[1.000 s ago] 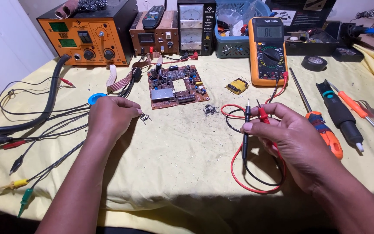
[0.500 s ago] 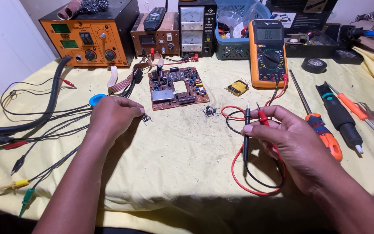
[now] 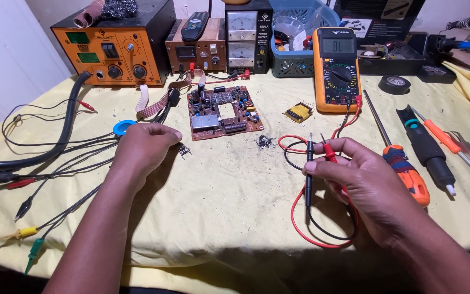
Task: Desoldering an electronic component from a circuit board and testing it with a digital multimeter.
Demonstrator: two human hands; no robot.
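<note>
While our right hand (image 3: 368,188) pinches the black probe (image 3: 308,174) and the red probe (image 3: 327,153) together between thumb and fingers, tips pointing away from us, their leads (image 3: 322,231) curl in a loose red-and-black loop on the yellow cloth (image 3: 229,218) under the wrist and run up to the orange multimeter (image 3: 336,71), which stands switched on just beyond. Neither probe tip touches anything yet. Our left hand (image 3: 145,149) lies curled on the cloth, fingers drawn in over a small metal part (image 3: 184,150) that shows at the fingertips; whether it grips that part or only rests against it, we cannot tell. Between the hands, nearer the far edge, lies the brown circuit board (image 3: 221,109), apart from both, with a little metal component (image 3: 265,141) and a small yellow transformer (image 3: 298,112) loose beside it. To the right lie an orange-handled screwdriver (image 3: 403,169) and a black tool (image 3: 428,152); to the left, a spread of clip leads (image 3: 28,218). Judging by this, the meter is ready and the probes are in hand, but no measurement has begun: the tips have yet to be separated and set on a part.
</note>
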